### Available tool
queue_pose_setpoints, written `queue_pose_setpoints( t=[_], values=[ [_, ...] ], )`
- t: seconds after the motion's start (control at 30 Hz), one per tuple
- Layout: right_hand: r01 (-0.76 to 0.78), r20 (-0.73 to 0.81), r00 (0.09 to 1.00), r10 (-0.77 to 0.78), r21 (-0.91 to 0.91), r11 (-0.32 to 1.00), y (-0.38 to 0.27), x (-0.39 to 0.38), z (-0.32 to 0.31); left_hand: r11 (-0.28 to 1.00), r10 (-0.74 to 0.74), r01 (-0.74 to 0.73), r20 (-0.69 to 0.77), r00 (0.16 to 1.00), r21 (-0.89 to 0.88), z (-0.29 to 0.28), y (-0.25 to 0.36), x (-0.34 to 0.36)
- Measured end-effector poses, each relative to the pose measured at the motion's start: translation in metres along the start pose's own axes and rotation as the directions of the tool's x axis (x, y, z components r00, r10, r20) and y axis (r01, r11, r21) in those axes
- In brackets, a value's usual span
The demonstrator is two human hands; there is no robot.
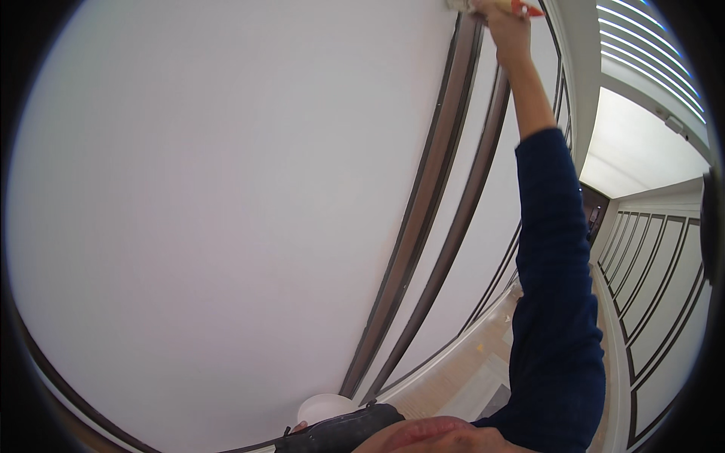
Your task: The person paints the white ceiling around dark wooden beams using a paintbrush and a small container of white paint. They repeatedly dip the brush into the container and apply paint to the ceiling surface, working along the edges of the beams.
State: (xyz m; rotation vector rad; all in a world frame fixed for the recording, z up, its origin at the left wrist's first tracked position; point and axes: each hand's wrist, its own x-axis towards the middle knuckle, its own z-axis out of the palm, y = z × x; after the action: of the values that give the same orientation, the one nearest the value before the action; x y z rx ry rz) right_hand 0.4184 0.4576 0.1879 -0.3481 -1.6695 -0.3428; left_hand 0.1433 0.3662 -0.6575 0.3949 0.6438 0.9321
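Observation:
My right arm, in a dark blue sleeve, reaches far up to the top edge of the view. There my right hand (507, 29) is closed round a paintbrush (521, 7) whose handle has a red end. The pale bristles (459, 4) are at the upper end of a brown strip (423, 204) on the white wall panel (226, 211). Low down, a bit of my left hand (300, 427) shows at the side of a white round bowl (325, 406) and seems to grip it. Most of that hand is hidden behind a black zipped item (343, 430).
A second brown strip (461, 219) runs alongside the first. Below the wall lies a light wood-look floor (445, 381). Across the corridor, to the right, stands another wall (657, 287) with dark trim lines. Overhead are a bright ceiling panel (642, 143) and a slatted light (653, 49).

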Motion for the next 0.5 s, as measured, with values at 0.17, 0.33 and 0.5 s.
queue_pose_setpoints(
  t=[0.17, 0.33, 0.5],
  values=[
    [0.004, 0.140, 0.990, 0.024, -0.193, 0.981, -0.025, -0.109, 0.010, 1.000, 0.000, 0.000, 0.010, 1.000, 0.008, 0.002, 0.000, 0.002],
    [0.069, 0.107, 0.993, -0.058, -0.103, 0.992, -0.028, -0.070, -0.016, 1.000, -0.011, 0.011, 0.010, 1.000, 0.007, 0.004, -0.008, 0.001],
    [0.135, -0.130, 0.983, -0.131, 0.023, 0.991, -0.024, 0.047, -0.001, 0.997, -0.055, 0.054, 0.017, 0.998, 0.046, 0.011, -0.014, 0.001]
  ],
)
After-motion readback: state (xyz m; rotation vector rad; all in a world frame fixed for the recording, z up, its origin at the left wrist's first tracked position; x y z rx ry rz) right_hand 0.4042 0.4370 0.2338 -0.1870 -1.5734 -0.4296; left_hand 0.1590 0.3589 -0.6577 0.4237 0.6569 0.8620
